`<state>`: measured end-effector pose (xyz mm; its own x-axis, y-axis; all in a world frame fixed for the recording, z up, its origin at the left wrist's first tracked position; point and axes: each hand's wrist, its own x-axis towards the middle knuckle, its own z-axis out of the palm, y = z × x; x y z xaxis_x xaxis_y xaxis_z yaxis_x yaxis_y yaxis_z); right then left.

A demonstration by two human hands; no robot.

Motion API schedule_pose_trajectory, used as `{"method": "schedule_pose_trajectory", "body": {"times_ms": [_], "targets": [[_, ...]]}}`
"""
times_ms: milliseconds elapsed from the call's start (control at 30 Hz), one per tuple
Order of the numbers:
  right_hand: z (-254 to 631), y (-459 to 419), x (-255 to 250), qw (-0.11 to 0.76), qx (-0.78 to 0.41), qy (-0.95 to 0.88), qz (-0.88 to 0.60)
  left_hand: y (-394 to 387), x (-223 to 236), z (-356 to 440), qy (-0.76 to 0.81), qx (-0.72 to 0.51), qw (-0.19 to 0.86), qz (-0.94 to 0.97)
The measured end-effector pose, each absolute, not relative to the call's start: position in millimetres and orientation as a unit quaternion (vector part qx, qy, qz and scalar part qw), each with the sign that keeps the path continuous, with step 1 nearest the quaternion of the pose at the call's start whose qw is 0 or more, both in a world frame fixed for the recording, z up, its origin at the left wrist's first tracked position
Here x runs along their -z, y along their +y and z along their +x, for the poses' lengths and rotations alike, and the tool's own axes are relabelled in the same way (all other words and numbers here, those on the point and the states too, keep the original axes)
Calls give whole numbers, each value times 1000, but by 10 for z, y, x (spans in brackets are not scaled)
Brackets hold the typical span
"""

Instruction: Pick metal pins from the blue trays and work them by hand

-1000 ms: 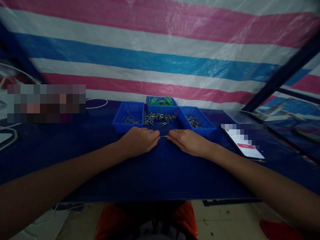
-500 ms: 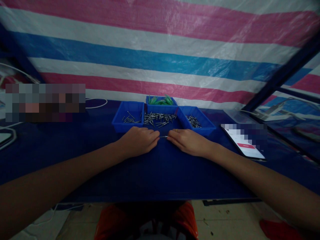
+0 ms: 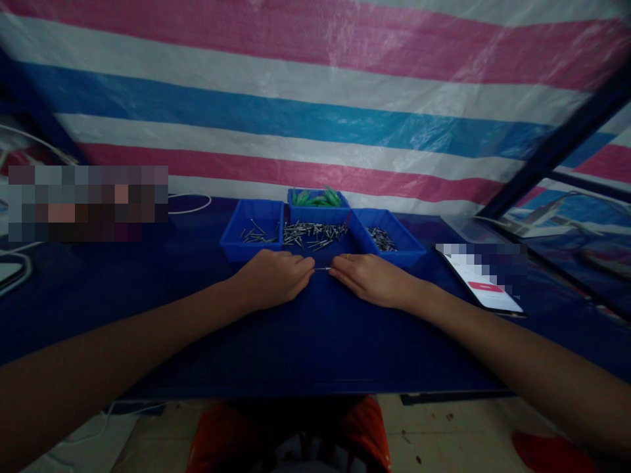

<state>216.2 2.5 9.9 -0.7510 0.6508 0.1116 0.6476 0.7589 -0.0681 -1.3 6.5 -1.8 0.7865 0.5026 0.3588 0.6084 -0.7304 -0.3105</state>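
My left hand (image 3: 275, 278) and my right hand (image 3: 371, 280) face each other low over the blue table, a small gap between them. Across that gap runs a thin silvery rivet (image 3: 322, 269), roughly level. The fingertips of my left hand are closed on its slim end; those of my right hand pinch the thicker end. Just beyond lies a loose pile of similar metal rivets (image 3: 315, 234). A blue bin (image 3: 254, 250) behind my left hand holds some of them, and another blue bin (image 3: 401, 255) behind my right hand holds many short metal pieces.
At the back stands a third blue bin (image 3: 319, 213) with green pieces in it. A phone (image 3: 486, 287) with a lit screen lies to the right. White cables (image 3: 192, 211) run at the left, beside a blurred-out patch. A striped plastic sheet (image 3: 315, 118) hangs behind the table.
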Motion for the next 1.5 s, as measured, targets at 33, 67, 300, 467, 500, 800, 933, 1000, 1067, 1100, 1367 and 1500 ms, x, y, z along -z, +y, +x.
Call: {"method": "schedule_pose_trajectory", "body": {"times_ms": [33, 67, 300, 467, 500, 800, 933, 1000, 1067, 1100, 1367, 1500], "targets": [[2162, 25, -99, 64, -13, -936, -347, 65, 17, -12, -301, 126, 210, -922], [2161, 27, -99, 65, -14, -936, -346, 65, 17, -13, -301, 125, 209, -922], [2160, 31, -98, 69, -16, -935, -347, 70, 11, -7, -304, 123, 197, -924], [2166, 31, -95, 75, -22, -936, -344, 65, 3, -6, -305, 122, 200, -923], [2166, 31, -94, 75, -21, -935, -345, 64, 4, -7, -305, 123, 202, -922], [2163, 26, -97, 66, -11, -932, -357, 64, 20, -3, -302, 135, 191, -924], [2162, 22, -98, 69, -8, -932, -356, 63, 11, -4, -304, 132, 183, -925], [2161, 20, -98, 67, -6, -932, -356, 61, 5, -4, -307, 128, 182, -925], [2161, 16, -103, 62, -4, -932, -358, 59, 0, -3, -310, 123, 183, -925], [2162, 15, -106, 59, -4, -932, -358, 59, 0, -2, -311, 122, 184, -924], [2179, 25, -99, 58, -7, -934, -352, 68, 15, -6, -305, 121, 189, -926], [2174, 27, -96, 57, -3, -933, -354, 74, 11, -11, -304, 121, 187, -926]]}}
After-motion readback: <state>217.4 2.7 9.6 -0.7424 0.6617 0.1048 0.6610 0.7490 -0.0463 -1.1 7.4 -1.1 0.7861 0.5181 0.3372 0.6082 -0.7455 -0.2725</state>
